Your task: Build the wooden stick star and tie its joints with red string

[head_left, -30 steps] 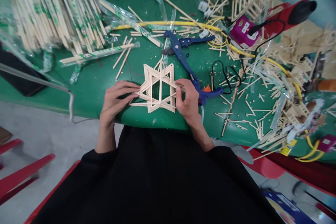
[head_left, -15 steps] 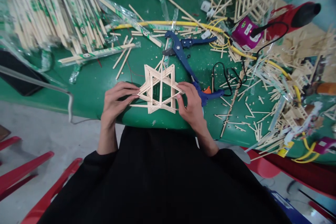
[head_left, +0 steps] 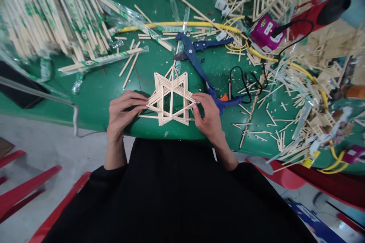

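Note:
A star-shaped frame of stacked wooden sticks [head_left: 171, 95] lies near the front edge of the green table, straight in front of me. My left hand [head_left: 125, 109] pinches its left point between thumb and fingers. On the other side, my right hand [head_left: 207, 113] has thumb and fingers closed on the right point. One stick runs across the star's lower part and juts out to the left. Just beyond the star lies a blue cutter [head_left: 192, 51] with its handles spread. A blue glue gun [head_left: 228, 102] with an orange trigger rests to the right of my right hand.
Wrapped bundles of chopsticks [head_left: 48, 15] fill the back left. A yellow cable [head_left: 196, 24] crosses the table behind the cutter. At the right are a purple power socket [head_left: 266, 34], a red heat gun [head_left: 319, 13] and piles of stick offcuts [head_left: 296, 102].
The whole scene has shifted slightly in view. Both hands keep their hold on the star frame, which has hardly moved on the table.

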`<state>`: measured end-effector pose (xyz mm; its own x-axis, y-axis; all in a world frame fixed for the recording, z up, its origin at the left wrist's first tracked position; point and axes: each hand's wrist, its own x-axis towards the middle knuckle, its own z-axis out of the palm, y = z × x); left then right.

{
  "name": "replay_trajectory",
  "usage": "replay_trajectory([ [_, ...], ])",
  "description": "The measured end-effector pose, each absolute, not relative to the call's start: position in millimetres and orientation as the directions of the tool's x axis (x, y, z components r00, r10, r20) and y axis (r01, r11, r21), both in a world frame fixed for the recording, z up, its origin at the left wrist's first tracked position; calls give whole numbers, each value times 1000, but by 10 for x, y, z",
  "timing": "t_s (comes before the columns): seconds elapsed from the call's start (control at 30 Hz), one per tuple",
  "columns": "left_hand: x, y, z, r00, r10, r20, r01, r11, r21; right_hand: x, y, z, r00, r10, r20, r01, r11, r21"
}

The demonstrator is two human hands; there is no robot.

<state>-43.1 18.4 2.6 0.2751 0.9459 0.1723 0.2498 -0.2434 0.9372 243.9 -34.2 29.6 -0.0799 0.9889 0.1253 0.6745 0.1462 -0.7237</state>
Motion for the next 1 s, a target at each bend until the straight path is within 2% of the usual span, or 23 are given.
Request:
replay_trajectory([
  [1.0,-444,180,32,283,928,243,279,-322,905,2417,-330,287,-105,976,191,693,210,-690],
])
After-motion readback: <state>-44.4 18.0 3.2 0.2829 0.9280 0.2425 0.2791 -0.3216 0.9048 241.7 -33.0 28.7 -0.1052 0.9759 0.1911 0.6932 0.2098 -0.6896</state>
